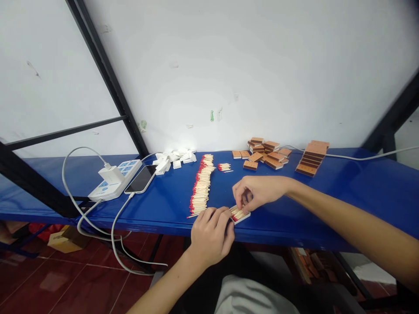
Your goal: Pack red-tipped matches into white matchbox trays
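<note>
A small white matchbox tray (240,214) holding red-tipped matches lies near the front edge of the blue table (343,200). My left hand (211,233) is curled at the tray's left end and holds it with its fingertips. My right hand (253,192) pinches down onto the matches in the tray from the far side. A long row of loose red-tipped matches (202,185) runs away from my left hand toward the wall. A smaller bunch of matches (224,167) lies beyond it.
White inner trays (173,158) are heaped at the back left, brown matchbox sleeves (266,155) and a leaning stack of them (312,158) at the back right. A phone (141,179), power strip (114,179) and cables lie left. Black frame bars cross the wall.
</note>
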Motion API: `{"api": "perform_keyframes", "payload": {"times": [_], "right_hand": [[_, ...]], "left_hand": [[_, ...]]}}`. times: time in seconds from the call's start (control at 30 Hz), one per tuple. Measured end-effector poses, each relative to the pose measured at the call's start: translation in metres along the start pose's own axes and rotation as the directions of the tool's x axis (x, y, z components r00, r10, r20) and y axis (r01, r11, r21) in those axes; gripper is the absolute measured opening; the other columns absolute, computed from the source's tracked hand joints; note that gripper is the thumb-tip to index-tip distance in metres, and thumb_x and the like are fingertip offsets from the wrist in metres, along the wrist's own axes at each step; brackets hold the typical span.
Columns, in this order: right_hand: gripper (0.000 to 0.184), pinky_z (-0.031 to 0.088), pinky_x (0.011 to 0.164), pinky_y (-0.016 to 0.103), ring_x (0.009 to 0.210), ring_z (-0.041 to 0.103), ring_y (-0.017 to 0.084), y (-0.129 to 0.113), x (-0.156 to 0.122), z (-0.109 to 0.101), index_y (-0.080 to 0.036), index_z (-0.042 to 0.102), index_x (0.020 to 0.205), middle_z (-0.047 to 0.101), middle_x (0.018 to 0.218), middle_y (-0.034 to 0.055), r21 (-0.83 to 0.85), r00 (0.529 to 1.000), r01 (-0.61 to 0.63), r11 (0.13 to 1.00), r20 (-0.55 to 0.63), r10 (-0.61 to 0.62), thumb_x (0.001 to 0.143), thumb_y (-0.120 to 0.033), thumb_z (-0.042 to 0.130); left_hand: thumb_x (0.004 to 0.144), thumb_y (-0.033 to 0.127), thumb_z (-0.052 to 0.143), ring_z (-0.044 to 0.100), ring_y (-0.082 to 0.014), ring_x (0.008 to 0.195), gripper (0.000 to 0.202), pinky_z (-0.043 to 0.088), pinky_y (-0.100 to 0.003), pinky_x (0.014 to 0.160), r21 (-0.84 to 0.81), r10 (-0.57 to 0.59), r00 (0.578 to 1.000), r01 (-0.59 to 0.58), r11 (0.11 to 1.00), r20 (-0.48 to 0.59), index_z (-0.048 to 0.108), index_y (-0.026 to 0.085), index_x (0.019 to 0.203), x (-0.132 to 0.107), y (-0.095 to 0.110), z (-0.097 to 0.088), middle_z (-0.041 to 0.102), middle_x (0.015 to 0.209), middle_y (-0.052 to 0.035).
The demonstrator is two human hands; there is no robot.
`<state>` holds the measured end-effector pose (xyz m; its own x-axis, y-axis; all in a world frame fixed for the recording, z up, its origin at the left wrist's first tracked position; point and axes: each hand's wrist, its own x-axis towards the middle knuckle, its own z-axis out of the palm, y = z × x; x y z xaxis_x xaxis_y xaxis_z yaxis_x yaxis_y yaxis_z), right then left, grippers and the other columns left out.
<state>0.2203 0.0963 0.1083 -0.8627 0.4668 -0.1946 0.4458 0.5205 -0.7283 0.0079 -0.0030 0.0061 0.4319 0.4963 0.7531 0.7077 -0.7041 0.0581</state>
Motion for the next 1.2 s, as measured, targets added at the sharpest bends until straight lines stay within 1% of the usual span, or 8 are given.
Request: {"api": "perform_keyframes", "payload": {"times": [0.27,0.4,0.77,0.87,0.9,0.97,1.07,1.2], "right_hand": [[0.022,0.052,0.065,0.024,0.069,0.066,0.013,0.006,0.003,0.003,-0.011,0.077,0.087,0.067,0.088,0.0049,0.066,0.999,-0.005,0.998,0.034,0.003,0.076,-0.031,0.077],[0.021,0.049,0.063,0.023,0.067,0.059,0.011,0.008,0.006,0.004,-0.012,0.078,0.087,0.064,0.08,0.0024,-0.007,0.999,0.03,1.0,0.035,-0.03,0.077,-0.03,0.077],[0.04,0.047,0.06,0.025,0.06,0.061,0.013,0.005,0.006,0.003,-0.012,0.072,0.09,0.068,0.071,0.0026,0.083,0.998,-0.032,0.996,0.054,0.027,0.079,-0.051,0.074],[0.033,0.044,0.059,0.026,0.059,0.058,0.014,0.009,0.008,-0.001,-0.014,0.069,0.086,0.064,0.067,0.0014,-0.153,0.976,-0.089,0.984,-0.208,0.056,0.088,-0.047,0.063],[0.031,0.043,0.062,0.027,0.063,0.059,0.015,0.013,0.008,-0.003,-0.015,0.069,0.084,0.065,0.069,0.0025,-0.291,0.934,-0.161,0.943,-0.354,0.051,0.091,-0.043,0.059],[0.025,0.044,0.071,0.029,0.079,0.062,0.019,0.027,0.008,-0.009,-0.017,0.069,0.089,0.068,0.085,0.0074,-0.529,0.808,-0.391,0.753,-0.589,0.006,0.094,-0.035,0.053],[0.028,0.045,0.078,0.034,0.099,0.062,0.027,0.051,0.006,-0.017,-0.015,0.065,0.114,0.062,0.12,0.0172,-0.528,0.74,-0.525,0.668,-0.671,0.051,0.094,-0.029,0.051],[0.022,0.046,0.075,0.036,0.089,0.063,0.027,0.068,0.003,-0.02,-0.016,0.065,0.1,0.062,0.113,0.0161,-0.531,0.743,-0.578,0.62,-0.656,0.132,0.092,-0.033,0.054]], "left_hand": [[0.094,0.021,0.052,0.062,-0.0237,0.093,0.025,0.051,-0.038,0.081,-0.002,0.001,1.0,-0.001,1.0,-0.016,0.06,0.016,0.118,0.0,0.0,0.0,0.074,0.112,-0.0066],[0.094,0.02,0.054,0.062,-0.023,0.094,0.022,0.052,-0.038,0.083,-0.016,-0.002,1.0,0.002,1.0,-0.018,0.062,0.017,0.114,0.001,0.0,-0.001,0.074,0.113,-0.0049],[0.093,0.022,0.056,0.063,-0.0232,0.094,0.023,0.053,-0.039,0.083,-0.016,-0.021,0.999,0.02,1.0,-0.029,0.063,0.018,0.115,0.002,0.001,-0.001,0.074,0.112,-0.0057],[0.093,0.023,0.056,0.063,-0.0235,0.092,0.028,0.053,-0.038,0.08,-0.016,-0.033,0.999,0.032,0.999,-0.022,0.061,0.017,0.12,0.001,0.001,-0.001,0.074,0.11,-0.0064],[0.093,0.023,0.056,0.063,-0.0235,0.091,0.029,0.053,-0.038,0.079,-0.017,-0.037,0.999,0.037,0.999,-0.024,0.06,0.017,0.122,0.001,0.002,-0.001,0.074,0.109,-0.0067],[0.094,0.023,0.055,0.063,-0.0234,0.09,0.032,0.053,-0.037,0.078,-0.02,-0.042,0.999,0.041,0.999,-0.033,0.058,0.017,0.125,0.001,0.002,-0.002,0.075,0.106,-0.0071],[0.094,0.022,0.055,0.063,-0.0227,0.09,0.032,0.053,-0.037,0.079,-0.024,-0.041,0.999,0.04,0.999,-0.033,0.059,0.018,0.125,0.001,0.001,-0.002,0.074,0.107,-0.0067],[0.093,0.02,0.057,0.063,-0.0215,0.09,0.023,0.053,-0.037,0.081,-0.033,-0.031,0.999,0.03,0.999,-0.027,0.065,0.02,0.114,0.002,0.001,-0.002,0.074,0.111,-0.0045]]}}
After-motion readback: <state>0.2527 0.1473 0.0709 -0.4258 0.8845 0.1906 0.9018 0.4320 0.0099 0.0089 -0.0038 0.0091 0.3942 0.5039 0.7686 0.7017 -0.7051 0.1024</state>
